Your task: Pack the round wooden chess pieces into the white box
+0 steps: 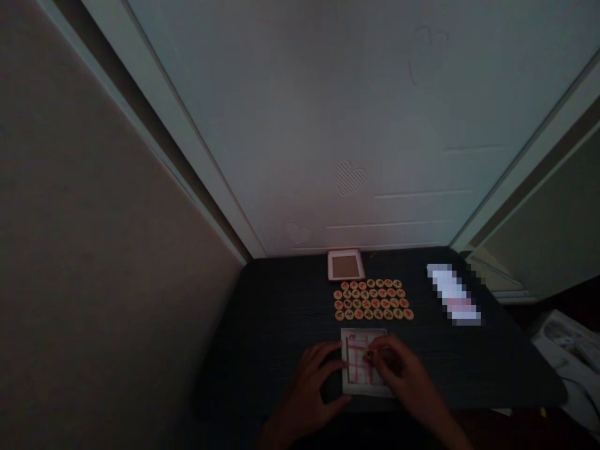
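Pinching a disc (369,355), the right hand (402,369) works above the box (368,390). Left hand (312,382), fingers spread, touches its left edge.

Apparently a home, dimly lit, white panel (281,112) with embossed hearts (350,177), dark tabletop (281,306), round game pieces (375,304)

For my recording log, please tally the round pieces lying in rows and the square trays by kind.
Round pieces in rows: 31
Square trays: 2 (far tray, near tray)
Total: 33
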Tool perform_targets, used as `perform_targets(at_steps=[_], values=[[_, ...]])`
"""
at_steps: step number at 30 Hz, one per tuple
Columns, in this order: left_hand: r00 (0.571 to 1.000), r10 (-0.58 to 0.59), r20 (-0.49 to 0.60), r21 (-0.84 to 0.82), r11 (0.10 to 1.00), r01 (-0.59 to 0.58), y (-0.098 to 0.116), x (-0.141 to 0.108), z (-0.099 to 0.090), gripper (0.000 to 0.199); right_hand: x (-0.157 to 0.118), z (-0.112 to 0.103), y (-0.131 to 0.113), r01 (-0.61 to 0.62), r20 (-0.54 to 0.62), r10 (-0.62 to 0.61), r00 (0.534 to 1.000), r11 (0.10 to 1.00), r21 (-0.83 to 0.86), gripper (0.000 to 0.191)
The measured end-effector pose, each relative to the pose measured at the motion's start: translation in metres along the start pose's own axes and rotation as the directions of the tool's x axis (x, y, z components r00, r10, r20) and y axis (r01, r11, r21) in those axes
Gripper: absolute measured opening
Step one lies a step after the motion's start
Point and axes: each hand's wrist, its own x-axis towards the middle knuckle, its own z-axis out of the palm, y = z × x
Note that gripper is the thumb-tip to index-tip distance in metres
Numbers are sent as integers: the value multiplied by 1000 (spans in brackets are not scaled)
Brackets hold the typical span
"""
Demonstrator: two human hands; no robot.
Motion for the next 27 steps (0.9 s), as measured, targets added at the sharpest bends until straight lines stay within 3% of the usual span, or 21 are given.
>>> perform_targets(at_steps=[7,17,27], values=[[999,26,-31,35,999,-25,-3,2,4,53,6,21,3,73,67,-64,996,986,-147,20],[1000,17,-2,39,999,-17,-5,2,4,55,37,33,17,30,-70,-53,996,957,-290,16],[999,33,-22,45,998,-32,-6,2,4,55,45,45,27,137,-71,-212,975,817,-560,17]])
